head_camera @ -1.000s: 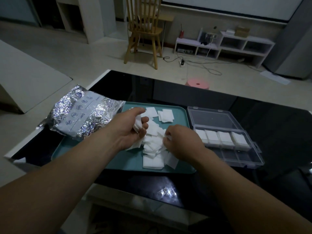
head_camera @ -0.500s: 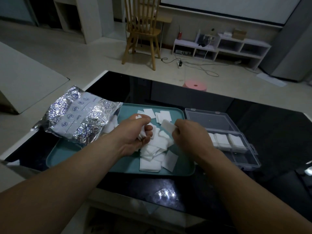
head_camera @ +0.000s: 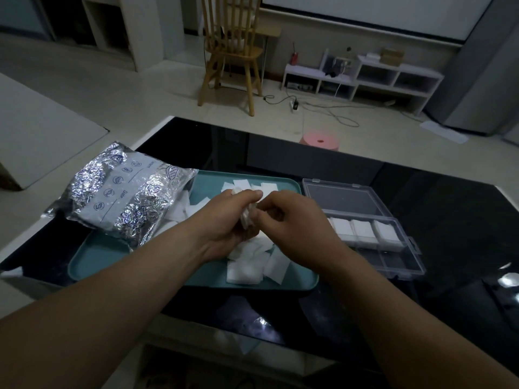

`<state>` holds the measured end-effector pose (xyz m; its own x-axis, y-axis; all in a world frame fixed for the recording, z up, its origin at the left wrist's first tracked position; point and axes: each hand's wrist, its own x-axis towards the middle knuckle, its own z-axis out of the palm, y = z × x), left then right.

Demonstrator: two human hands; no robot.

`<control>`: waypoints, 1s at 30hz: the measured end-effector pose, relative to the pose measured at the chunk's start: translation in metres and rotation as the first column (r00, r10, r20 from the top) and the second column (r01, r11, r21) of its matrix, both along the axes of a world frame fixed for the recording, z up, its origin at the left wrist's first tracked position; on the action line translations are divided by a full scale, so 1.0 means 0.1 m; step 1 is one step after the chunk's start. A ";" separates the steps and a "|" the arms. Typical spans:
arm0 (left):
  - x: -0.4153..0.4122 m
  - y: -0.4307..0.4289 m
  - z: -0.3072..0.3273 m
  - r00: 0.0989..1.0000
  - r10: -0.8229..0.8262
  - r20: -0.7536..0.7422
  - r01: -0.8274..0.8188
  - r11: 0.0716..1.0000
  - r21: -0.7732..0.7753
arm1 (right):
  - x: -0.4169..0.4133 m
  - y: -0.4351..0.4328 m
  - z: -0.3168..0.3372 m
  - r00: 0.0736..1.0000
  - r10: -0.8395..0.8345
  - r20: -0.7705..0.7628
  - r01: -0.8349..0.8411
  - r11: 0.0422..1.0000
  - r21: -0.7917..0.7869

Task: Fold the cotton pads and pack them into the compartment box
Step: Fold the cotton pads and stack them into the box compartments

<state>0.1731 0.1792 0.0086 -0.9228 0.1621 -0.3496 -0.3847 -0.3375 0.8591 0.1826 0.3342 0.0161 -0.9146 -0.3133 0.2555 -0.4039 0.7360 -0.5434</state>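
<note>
Several loose white cotton pads (head_camera: pixel 252 265) lie heaped on a teal tray (head_camera: pixel 112 259). Above the heap my left hand (head_camera: pixel 224 220) and my right hand (head_camera: pixel 295 223) meet, and both pinch one white cotton pad (head_camera: pixel 247 217) held between their fingertips. To the right of the tray stands a clear compartment box (head_camera: pixel 393 262) with its lid (head_camera: pixel 342 199) folded back. Its far row holds folded pads (head_camera: pixel 362 230); the near row looks bare.
A crinkled silver foil bag (head_camera: pixel 123 200) lies across the tray's left end, with pads spilling from its mouth. Everything sits on a glossy black table (head_camera: pixel 449 220). Beyond it are a pink stool (head_camera: pixel 320 141), a wooden chair (head_camera: pixel 230 51) and a low white shelf (head_camera: pixel 365 77).
My right hand lifted a pad off the heap and brought it left to my left hand. Both hands now hold the pad together above the tray.
</note>
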 end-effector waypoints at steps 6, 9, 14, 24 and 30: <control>0.04 -0.04 0.00 0.974 -0.226 0.030 0.220 0.966 0.138 | 0.02 0.02 0.05 0.960 0.185 0.210 -0.131 0.961 -0.244; 0.06 -0.02 0.04 0.966 -0.257 0.017 0.249 0.948 0.197 | 0.00 0.02 0.05 0.930 0.239 0.277 -0.128 0.921 -0.367; 0.07 -0.09 0.05 0.970 -0.244 0.017 0.236 0.950 0.203 | 0.04 0.04 0.13 0.913 0.282 0.294 -0.140 0.894 -0.425; 0.10 0.00 0.04 0.964 -0.257 0.063 0.241 0.952 0.191 | 0.12 0.01 0.09 0.940 0.214 0.266 -0.127 0.943 -0.308; 0.08 -0.02 -0.02 0.950 -0.299 0.091 0.257 0.914 0.315 | 0.15 0.02 0.09 0.959 0.175 0.224 -0.118 0.962 -0.248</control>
<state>0.1809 0.1774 0.0071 -0.7729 0.5203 -0.3632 -0.6046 -0.4304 0.6702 0.1978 0.3365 0.0254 -0.9061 -0.4075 0.1135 -0.3331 0.5218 -0.7853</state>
